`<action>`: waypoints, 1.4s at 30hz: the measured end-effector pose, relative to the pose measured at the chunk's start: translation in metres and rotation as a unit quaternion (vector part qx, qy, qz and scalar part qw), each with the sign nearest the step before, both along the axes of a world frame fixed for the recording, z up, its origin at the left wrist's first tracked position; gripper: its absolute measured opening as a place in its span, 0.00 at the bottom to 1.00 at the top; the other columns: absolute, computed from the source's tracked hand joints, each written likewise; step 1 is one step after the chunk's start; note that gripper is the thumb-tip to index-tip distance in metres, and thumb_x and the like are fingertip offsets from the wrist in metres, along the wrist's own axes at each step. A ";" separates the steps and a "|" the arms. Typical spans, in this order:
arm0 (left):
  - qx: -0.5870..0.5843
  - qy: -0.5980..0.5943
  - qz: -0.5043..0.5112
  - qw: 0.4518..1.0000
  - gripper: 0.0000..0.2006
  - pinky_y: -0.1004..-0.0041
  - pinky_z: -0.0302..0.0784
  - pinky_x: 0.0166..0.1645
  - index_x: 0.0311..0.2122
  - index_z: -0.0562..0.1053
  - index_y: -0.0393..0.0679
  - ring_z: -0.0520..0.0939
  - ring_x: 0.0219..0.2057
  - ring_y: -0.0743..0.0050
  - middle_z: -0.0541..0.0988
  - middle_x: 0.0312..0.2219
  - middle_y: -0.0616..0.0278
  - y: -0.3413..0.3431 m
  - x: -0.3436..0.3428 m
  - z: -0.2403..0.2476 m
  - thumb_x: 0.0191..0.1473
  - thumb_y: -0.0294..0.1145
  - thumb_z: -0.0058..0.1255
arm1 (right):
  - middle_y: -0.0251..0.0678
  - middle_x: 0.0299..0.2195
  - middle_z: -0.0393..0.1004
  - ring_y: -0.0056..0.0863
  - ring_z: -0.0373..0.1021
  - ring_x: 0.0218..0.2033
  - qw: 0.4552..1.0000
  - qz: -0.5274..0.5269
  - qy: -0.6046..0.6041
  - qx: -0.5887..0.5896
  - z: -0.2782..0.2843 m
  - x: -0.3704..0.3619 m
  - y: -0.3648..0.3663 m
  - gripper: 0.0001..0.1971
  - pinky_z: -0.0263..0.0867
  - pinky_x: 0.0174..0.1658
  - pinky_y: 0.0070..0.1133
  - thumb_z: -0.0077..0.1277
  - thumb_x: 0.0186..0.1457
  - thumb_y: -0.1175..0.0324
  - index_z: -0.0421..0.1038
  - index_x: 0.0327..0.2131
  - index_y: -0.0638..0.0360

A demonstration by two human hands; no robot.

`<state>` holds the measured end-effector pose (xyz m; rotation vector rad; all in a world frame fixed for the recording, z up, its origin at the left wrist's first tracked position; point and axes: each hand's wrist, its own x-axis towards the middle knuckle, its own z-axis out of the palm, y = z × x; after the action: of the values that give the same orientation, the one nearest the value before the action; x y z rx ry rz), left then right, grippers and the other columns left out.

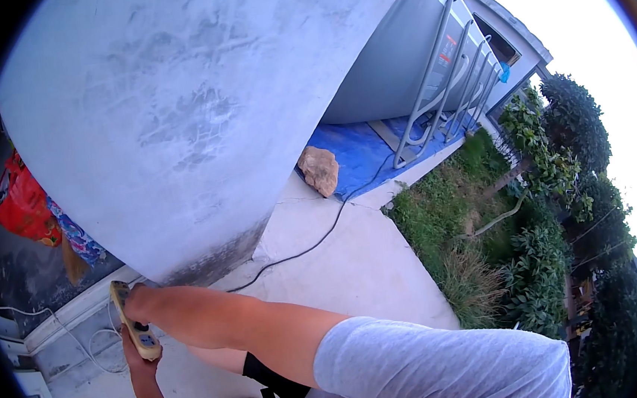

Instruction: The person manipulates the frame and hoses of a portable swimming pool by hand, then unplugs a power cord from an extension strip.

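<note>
My left hand (pixel 142 356) grips the lower end of a cream-yellow power strip (pixel 148 347), fingers wrapped around its edge. Dark sockets or a black plug show on the strip's face, too small to tell apart. Against the strip's upper part, my right hand (pixel 140 303) is closed, its fingertips mostly hidden behind the hand and wrist. What those fingers pinch cannot be made out. A white cable (pixel 87 352) loops beside the strip. From the blue tarp a black cord (pixel 304 252) runs over the concrete and passes out of sight behind my right forearm.
A pale plastered wall (pixel 198 96) fills the upper left. Beyond its corner lie a rock (pixel 319 170) and a blue tarp (pixel 356 151) under a grey pool with metal legs (pixel 429 78). Red bags (pixel 25 203) sit at the far left; grass and shrubs (pixel 540 256) grow at right.
</note>
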<state>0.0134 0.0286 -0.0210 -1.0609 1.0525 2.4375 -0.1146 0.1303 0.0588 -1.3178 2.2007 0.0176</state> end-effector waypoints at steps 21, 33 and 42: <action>-0.030 -0.059 0.007 0.998 0.24 0.71 0.67 0.23 0.37 0.64 0.55 0.71 0.24 0.71 0.68 0.26 0.68 0.007 -0.005 0.005 0.46 0.65 0.38 | 0.38 0.34 0.74 0.33 0.70 0.38 0.999 0.024 0.012 0.035 -0.017 -0.006 -0.006 0.19 0.63 0.39 0.31 0.58 0.35 0.60 0.75 0.35 0.56; -0.020 -0.048 -0.007 0.999 0.24 0.72 0.69 0.22 0.38 0.65 0.55 0.72 0.22 0.71 0.70 0.24 0.68 0.010 -0.007 0.012 0.46 0.64 0.39 | 0.40 0.34 0.74 0.36 0.70 0.37 1.000 0.000 -0.005 0.026 -0.023 -0.010 -0.010 0.20 0.64 0.40 0.30 0.60 0.34 0.60 0.75 0.34 0.58; 0.127 0.075 0.002 0.989 0.14 0.66 0.72 0.28 0.36 0.68 0.57 0.74 0.26 0.79 0.72 0.26 0.74 -0.005 -0.003 -0.036 0.49 0.53 0.42 | 0.40 0.27 0.74 0.35 0.71 0.30 0.995 0.000 -0.100 0.007 -0.049 -0.022 -0.005 0.13 0.66 0.34 0.31 0.54 0.41 0.61 0.73 0.30 0.57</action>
<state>0.0105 0.0232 -0.0568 -0.8088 0.7531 2.6023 -0.1365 0.1248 0.0099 -1.2559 2.0279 -0.0938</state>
